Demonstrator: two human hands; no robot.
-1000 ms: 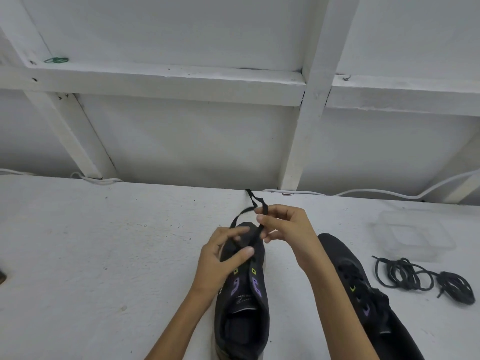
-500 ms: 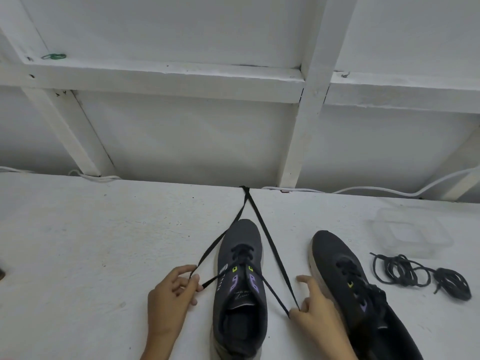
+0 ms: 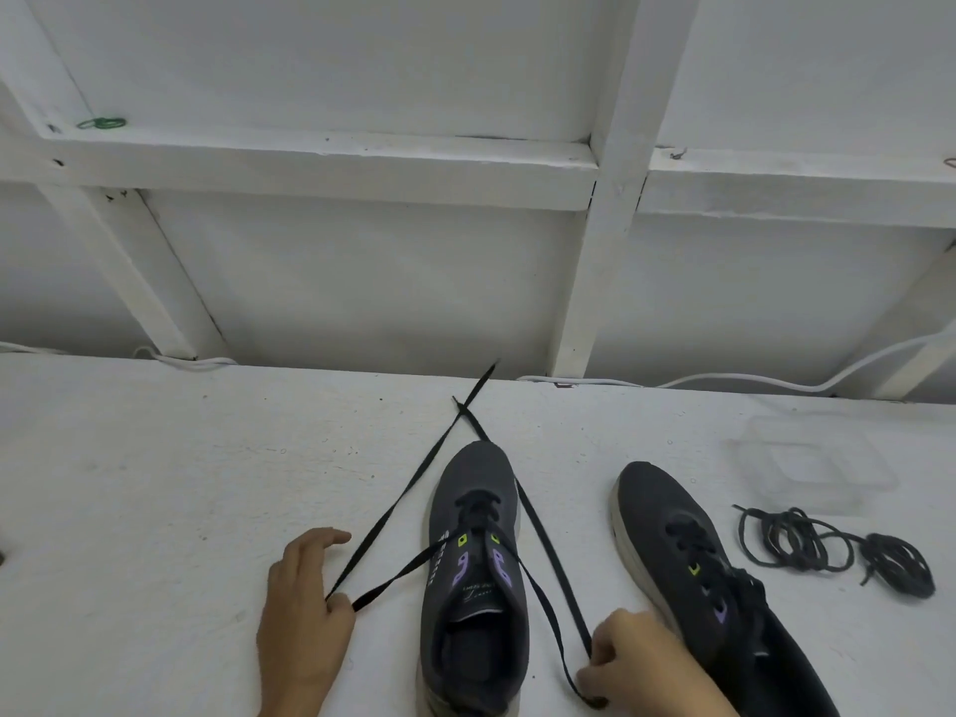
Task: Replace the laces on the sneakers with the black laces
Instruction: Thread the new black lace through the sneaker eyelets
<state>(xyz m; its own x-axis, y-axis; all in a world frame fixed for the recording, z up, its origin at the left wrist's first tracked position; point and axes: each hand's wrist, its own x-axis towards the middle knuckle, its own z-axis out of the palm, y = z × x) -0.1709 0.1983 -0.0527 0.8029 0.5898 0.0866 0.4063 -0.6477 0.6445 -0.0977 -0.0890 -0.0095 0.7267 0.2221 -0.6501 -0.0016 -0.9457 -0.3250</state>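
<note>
Closest to me, the right hand (image 3: 636,664) has its fingers curled and pinches a fold of the black lace (image 3: 393,507) on the bench (image 3: 155,509), just right of the middle sneaker (image 3: 473,639). On the sneaker's other side the left hand (image 3: 305,628) pinches the lace's other fold, forefinger stretched out. I see the lace threaded through the lower eyelets, and both ends run away and cross beyond the toe. The second sneaker (image 3: 688,561) lies to the right, already laced. Past it sit coiled dark laces (image 3: 807,545), then a clear container (image 3: 822,463). A white cable (image 3: 724,380) runs along the bench's far edge.
</note>
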